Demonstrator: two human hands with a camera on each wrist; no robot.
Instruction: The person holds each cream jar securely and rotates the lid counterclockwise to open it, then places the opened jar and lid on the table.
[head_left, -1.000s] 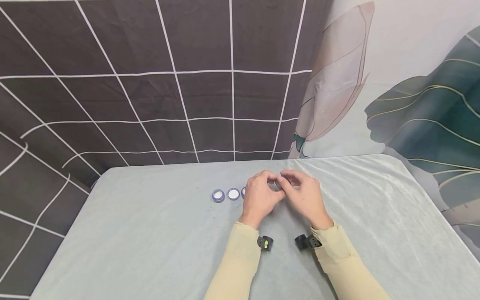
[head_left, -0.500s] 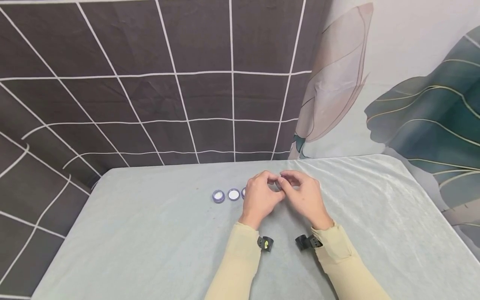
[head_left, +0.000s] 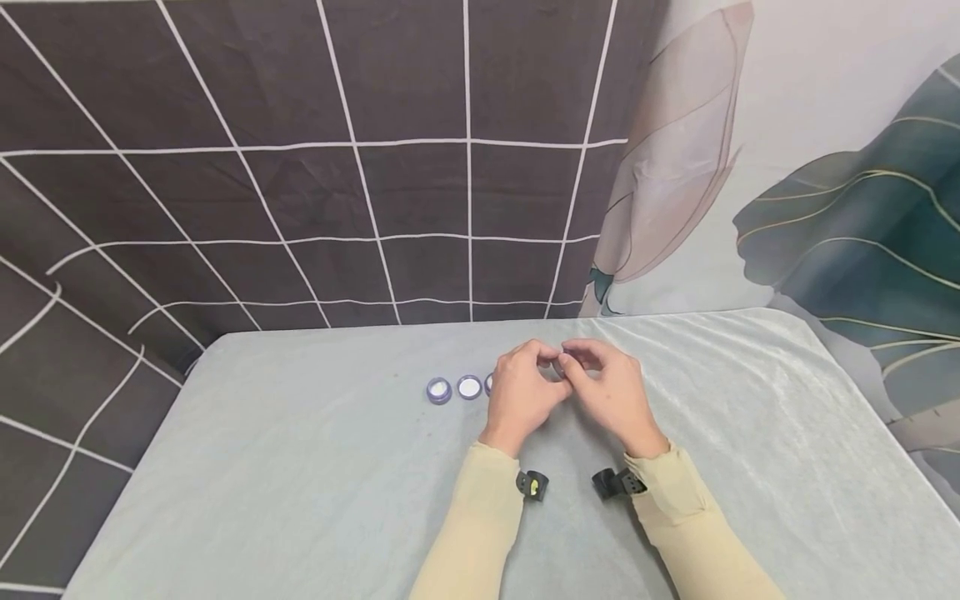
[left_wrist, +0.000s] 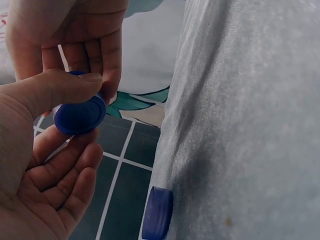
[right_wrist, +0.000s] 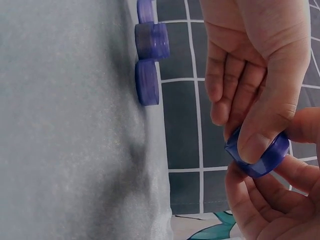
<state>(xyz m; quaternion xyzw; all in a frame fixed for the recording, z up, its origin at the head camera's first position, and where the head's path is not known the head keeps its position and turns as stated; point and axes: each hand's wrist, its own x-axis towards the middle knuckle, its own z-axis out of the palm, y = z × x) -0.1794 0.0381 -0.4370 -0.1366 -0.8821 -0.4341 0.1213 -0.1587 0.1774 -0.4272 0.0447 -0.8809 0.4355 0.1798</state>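
My two hands meet above the middle of the grey table (head_left: pixel 300 467) and hold one small round blue jar (head_left: pixel 558 367) between them. My left hand (head_left: pixel 542 365) pinches its dark blue cap (left_wrist: pixel 80 116) between thumb and fingers. My right hand (head_left: pixel 576 363) grips the see-through blue body (right_wrist: pixel 260 154) with thumb and fingertips. Most of the jar is hidden by fingers in the head view. Both wrists carry small black cameras.
Three small round blue pieces lie in a row left of my left hand: one (head_left: pixel 438 390), a second (head_left: pixel 469 387), and a third (head_left: pixel 488 384) half hidden by the hand. A dark checked cloth (head_left: pixel 300 167) hangs behind the table, a leaf-print wall (head_left: pixel 825 208) to the right.
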